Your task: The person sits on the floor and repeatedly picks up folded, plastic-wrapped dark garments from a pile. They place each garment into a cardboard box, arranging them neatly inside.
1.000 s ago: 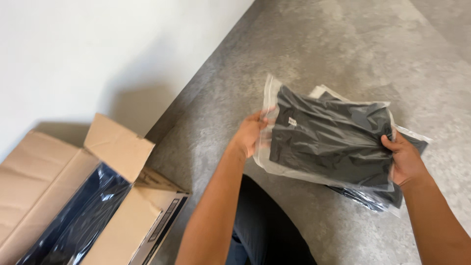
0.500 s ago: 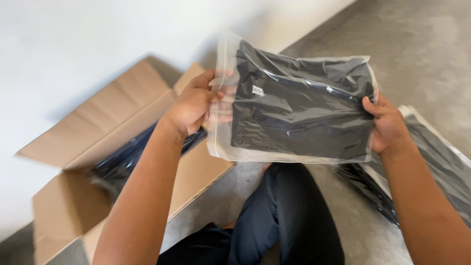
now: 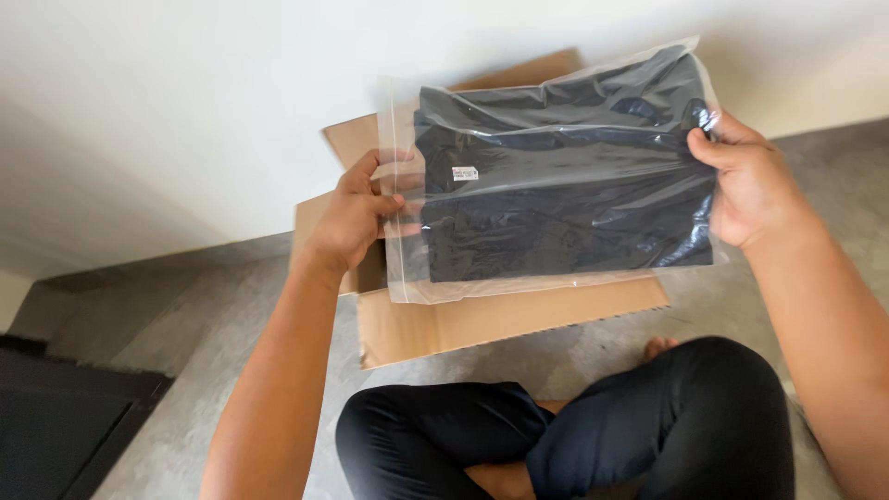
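A clear plastic bag (image 3: 556, 181) with a folded black garment inside is held up flat in front of me, a small white label on its left part. My left hand (image 3: 356, 218) grips the bag's left edge, thumb on top. My right hand (image 3: 750, 181) grips its right edge. The bag hangs above an open cardboard box (image 3: 482, 319), which it mostly hides.
The box stands on a grey concrete floor (image 3: 213, 324) against a white wall (image 3: 185, 111). My crossed legs in dark trousers (image 3: 574, 435) fill the bottom of the view. A dark mat or panel (image 3: 56, 435) lies at the lower left.
Both hands have carried the bagged garment from the stack of bags on the floor at the right over to above the cardboard box. The view has swung towards the box and wall.
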